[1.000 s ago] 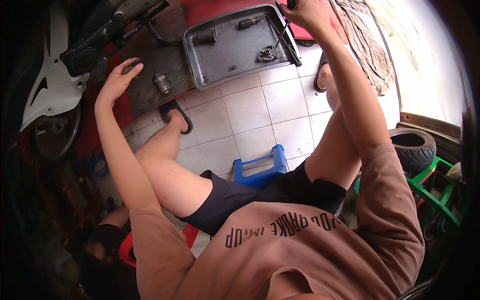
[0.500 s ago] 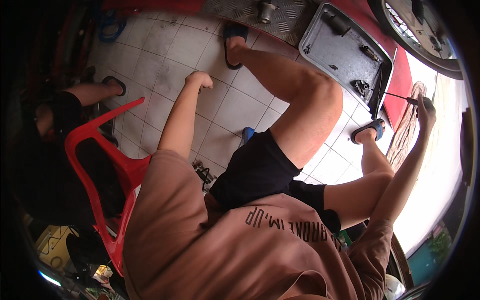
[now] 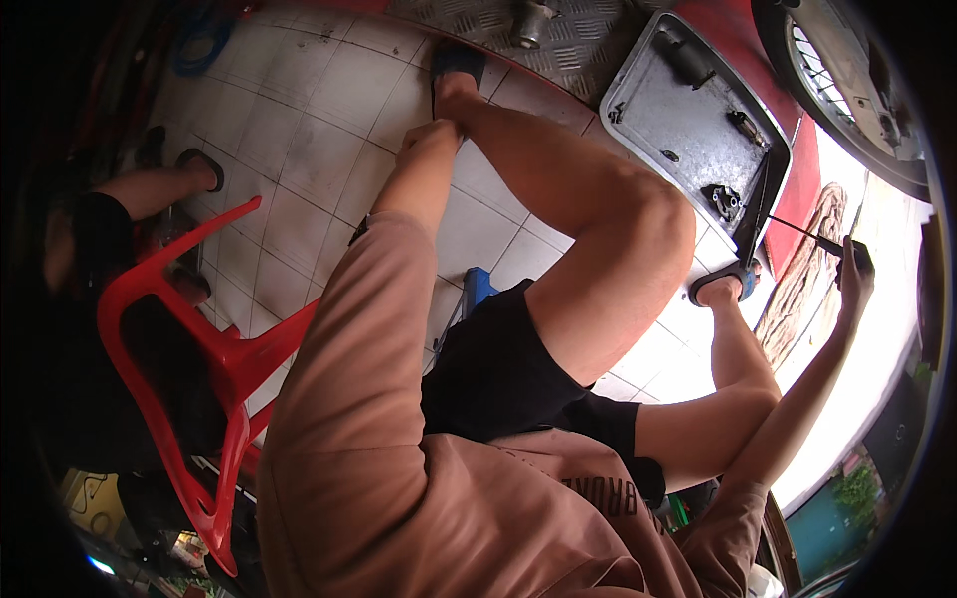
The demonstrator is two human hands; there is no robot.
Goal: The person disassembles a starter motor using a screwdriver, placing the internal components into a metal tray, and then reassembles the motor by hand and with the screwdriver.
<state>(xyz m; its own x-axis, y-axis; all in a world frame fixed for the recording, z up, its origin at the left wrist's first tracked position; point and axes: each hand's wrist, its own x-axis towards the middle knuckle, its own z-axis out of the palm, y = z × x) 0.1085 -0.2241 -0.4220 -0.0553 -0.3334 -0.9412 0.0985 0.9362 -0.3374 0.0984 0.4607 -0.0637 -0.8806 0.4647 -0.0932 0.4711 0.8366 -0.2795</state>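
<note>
My right hand is closed round the dark handle of a screwdriver. The thin shaft points left toward the corner of a grey metal tray. A small dark metal part lies in that corner, near the tip; whether they touch I cannot tell. My left hand is held curled over the tiled floor beside my ankle. Its fingers are mostly turned away, and what they hold, if anything, is hidden.
More parts sit in the tray, among them a dark cylinder. A metal fitting stands on the tread plate. A wheel is at upper right, a brown cloth below it. At left are a red plastic chair and another person's leg.
My left arm has swung forward and right, bringing the hand up to my ankle. My right hand, with the screwdriver, has dropped slightly lower in view. The view has shifted a little.
</note>
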